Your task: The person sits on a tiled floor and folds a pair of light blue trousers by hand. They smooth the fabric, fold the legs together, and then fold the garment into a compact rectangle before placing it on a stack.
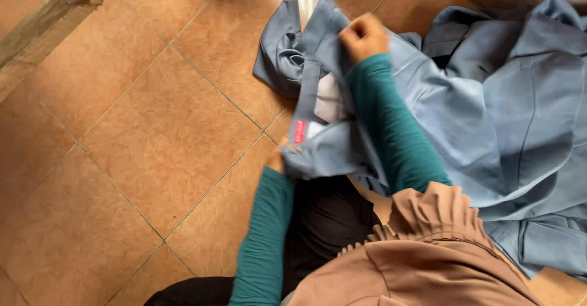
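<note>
A grey-blue garment (428,98) lies spread over the tiled floor and across my lap. My right hand (363,36) is closed on a fold of the garment near its top edge, lifting it. My left hand (279,159) grips the garment's lower edge; the cloth hides most of that hand. Between the hands shows a white inner lining (330,101) and a small red label (299,131). Both arms wear teal sleeves.
Orange-brown floor tiles (153,135) fill the left half. More grey-blue cloth (538,159) is piled at the right. A tan pleated cloth (428,245) and black fabric (324,220) cover my lap. A weathered wooden strip (49,12) runs along the top left.
</note>
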